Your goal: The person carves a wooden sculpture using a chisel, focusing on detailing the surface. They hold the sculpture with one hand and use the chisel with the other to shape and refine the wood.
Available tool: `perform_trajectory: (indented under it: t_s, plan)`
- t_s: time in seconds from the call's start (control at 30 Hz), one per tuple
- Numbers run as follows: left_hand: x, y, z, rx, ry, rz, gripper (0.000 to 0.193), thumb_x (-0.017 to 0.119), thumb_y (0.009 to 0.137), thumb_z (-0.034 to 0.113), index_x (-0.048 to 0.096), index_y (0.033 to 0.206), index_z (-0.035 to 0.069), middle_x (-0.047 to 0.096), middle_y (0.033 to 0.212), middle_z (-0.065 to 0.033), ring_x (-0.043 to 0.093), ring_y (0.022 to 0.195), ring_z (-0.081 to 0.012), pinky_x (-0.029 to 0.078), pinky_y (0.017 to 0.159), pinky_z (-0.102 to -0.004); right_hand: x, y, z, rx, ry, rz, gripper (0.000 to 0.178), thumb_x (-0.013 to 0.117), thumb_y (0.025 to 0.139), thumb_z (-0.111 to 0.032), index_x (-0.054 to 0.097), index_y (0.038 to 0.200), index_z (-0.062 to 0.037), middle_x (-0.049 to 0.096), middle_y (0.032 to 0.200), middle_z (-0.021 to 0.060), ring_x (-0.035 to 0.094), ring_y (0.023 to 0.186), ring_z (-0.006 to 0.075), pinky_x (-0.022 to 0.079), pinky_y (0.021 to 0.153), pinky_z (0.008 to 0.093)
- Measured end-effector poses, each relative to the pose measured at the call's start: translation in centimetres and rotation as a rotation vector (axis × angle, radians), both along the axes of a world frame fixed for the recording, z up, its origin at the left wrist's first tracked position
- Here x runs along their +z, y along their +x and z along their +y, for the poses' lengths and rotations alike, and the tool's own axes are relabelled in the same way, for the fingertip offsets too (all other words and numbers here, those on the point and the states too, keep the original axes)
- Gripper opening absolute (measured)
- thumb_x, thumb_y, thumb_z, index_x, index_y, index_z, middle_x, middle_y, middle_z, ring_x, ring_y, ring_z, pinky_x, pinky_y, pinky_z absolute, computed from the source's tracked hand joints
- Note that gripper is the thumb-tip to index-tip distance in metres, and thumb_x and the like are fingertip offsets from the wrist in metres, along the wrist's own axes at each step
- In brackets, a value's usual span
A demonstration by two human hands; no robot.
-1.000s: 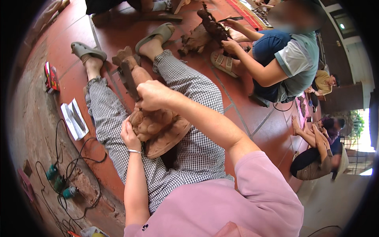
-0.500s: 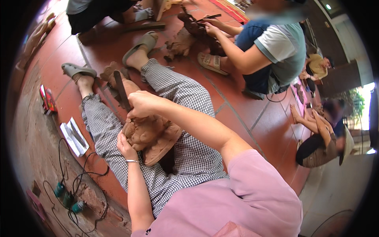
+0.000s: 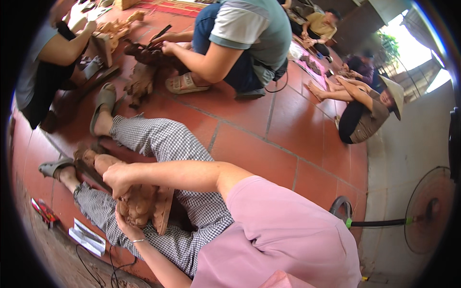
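A reddish-brown wood carving (image 3: 139, 205) with rounded, lumpy relief and a flat base lies between my legs, against the checked trousers. My left hand (image 3: 127, 226) grips its near left side, with fingers against the wood. Over its upper part my right hand (image 3: 116, 178) is closed, back of the hand toward me. A long dark flat tool like a file (image 3: 91, 172) runs along the hand's far side, partly hidden by hand and carving. The carving's far end (image 3: 86, 156) reaches toward my feet.
Left of my leg lie a white paper with a metal blade (image 3: 87, 236), a red packet (image 3: 44, 211) and black cables (image 3: 115, 269). Ahead, a co-worker (image 3: 230, 48) works on a dark carving (image 3: 144, 55). Others sit farther off. A fan (image 3: 430, 211) stands at right.
The view has swung to the right, so the scene sits farther left and the fan shows. My right hand remains over the carving; the dark tool, plain before, is now mostly hidden.
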State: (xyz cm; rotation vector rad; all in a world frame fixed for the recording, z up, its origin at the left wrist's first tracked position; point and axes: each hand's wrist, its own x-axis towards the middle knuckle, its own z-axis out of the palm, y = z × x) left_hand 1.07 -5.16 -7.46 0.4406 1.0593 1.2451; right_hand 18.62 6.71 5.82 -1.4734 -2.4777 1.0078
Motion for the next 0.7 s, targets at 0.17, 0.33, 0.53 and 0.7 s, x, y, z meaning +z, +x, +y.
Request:
perform_trajectory:
  t_s: [0.17, 0.33, 0.53, 0.7]
  plan:
    - [1.5, -1.6, 2.8, -0.319, -0.220, -0.054, 0.058, 0.043, 0.105, 0.047, 0.049, 0.143, 0.003, 0.056, 0.142, -0.0113, 0.055, 0.130, -0.0269, 0.046, 0.107, -0.0398, -0.5, 0.1, 0.5, -0.011, -0.006, 0.042, 0.033, 0.078, 0.066, -0.025, 0.078, 0.092, -0.0038, 0.075, 0.092, 0.0179, 0.072, 0.093, 0.0329, 0.056, 0.082, 0.0438]
    - [-4.7, -4.9, 4.8, -0.465, -0.223, 0.050, 0.060, 0.048, 0.102, 0.051, 0.048, 0.145, 0.008, 0.058, 0.140, -0.0083, 0.058, 0.127, -0.0236, 0.051, 0.101, -0.0380, 0.4, -0.4, -0.5, -0.019, 0.024, 0.049, 0.031, 0.078, 0.065, -0.025, 0.078, 0.087, -0.0030, 0.074, 0.088, 0.0173, 0.072, 0.090, 0.0333, 0.056, 0.081, 0.0435]
    - [-5.8, -4.3, 6.4, -0.514, -0.321, 0.014, 0.058, 0.049, 0.102, 0.051, 0.050, 0.143, 0.010, 0.062, 0.134, -0.0054, 0.063, 0.118, -0.0225, 0.056, 0.093, -0.0361, -1.0, 1.3, 0.1, -0.084, 0.045, 0.131, 0.027, 0.078, 0.068, -0.025, 0.077, 0.083, -0.0034, 0.073, 0.086, 0.0202, 0.071, 0.087, 0.0335, 0.056, 0.076, 0.0432]
    - [-9.3, -6.2, 9.1, -0.548, -0.487, 0.058, 0.057, 0.049, 0.102, 0.052, 0.054, 0.140, 0.010, 0.065, 0.129, -0.0044, 0.064, 0.113, -0.0214, 0.055, 0.091, -0.0339, -3.0, 3.8, -2.5, -0.297, 0.310, 0.606, 0.023, 0.076, 0.077, -0.024, 0.073, 0.083, -0.0025, 0.070, 0.080, 0.0176, 0.069, 0.076, 0.0342, 0.052, 0.067, 0.0439]
